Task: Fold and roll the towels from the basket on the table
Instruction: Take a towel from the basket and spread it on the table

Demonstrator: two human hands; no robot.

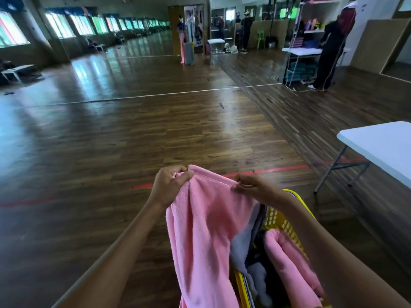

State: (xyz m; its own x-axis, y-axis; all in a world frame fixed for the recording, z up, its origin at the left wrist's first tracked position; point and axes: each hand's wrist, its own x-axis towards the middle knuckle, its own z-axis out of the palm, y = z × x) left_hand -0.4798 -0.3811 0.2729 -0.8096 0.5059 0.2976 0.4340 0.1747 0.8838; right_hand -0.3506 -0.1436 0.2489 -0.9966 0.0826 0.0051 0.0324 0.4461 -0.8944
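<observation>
Head view, towel: soft pink terry towel [206,230] hangs at lower centre, above the yellow perforated plastic basket [287,225].
Hands: left hand [171,185] grips a bunched corner; right hand [255,187] pinches the top hem.
Progress: looks early. The towel is unfolded and not yet on the white folding table [382,147] at the right edge, and a grey cloth [242,243] lies in the basket.

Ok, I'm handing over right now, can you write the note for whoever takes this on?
Left hand grips one end of the pink towel's top edge; right hand pinches the hem further along.
The towel hangs in the air, above the yellow basket, which holds a second pink towel and grey towels.
The white table stands to the right.
Done: one towel held up, unfolded.
Left: lay it on the table, fold, roll, then the rest.
</observation>
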